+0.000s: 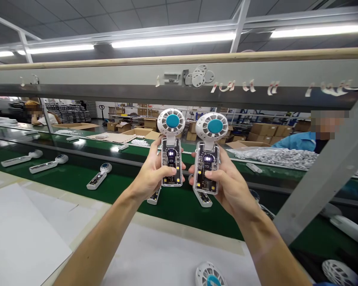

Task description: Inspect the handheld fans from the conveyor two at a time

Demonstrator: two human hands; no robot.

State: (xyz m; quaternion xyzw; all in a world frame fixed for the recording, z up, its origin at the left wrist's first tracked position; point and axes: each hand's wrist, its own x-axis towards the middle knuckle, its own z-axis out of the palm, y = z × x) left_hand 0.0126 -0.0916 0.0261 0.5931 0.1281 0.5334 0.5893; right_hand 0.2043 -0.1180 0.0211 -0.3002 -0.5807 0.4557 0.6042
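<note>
Each of my hands holds up a small handheld fan, side by side in the middle of the view. My left hand [156, 169] grips the left fan [172, 159], its thumb pressed on the front of the clear handle. In my right hand [226, 178] is the right fan [207, 163], tilted slightly, with that thumb likewise on its front. Both have white round heads with blue centres, and circuit boards with lit digits show through the handles. Behind and below them, parts of more handheld fans [204, 198] lie on the green conveyor belt [131, 202].
Several fans [99, 176] lie along the belt to the left. Another fan head [210, 274] sits on the white worktop [155, 254] near me. A slanted metal post [322, 174] stands at right. A co-worker's blue sleeve [295, 142] shows beyond a heap of white parts [274, 157].
</note>
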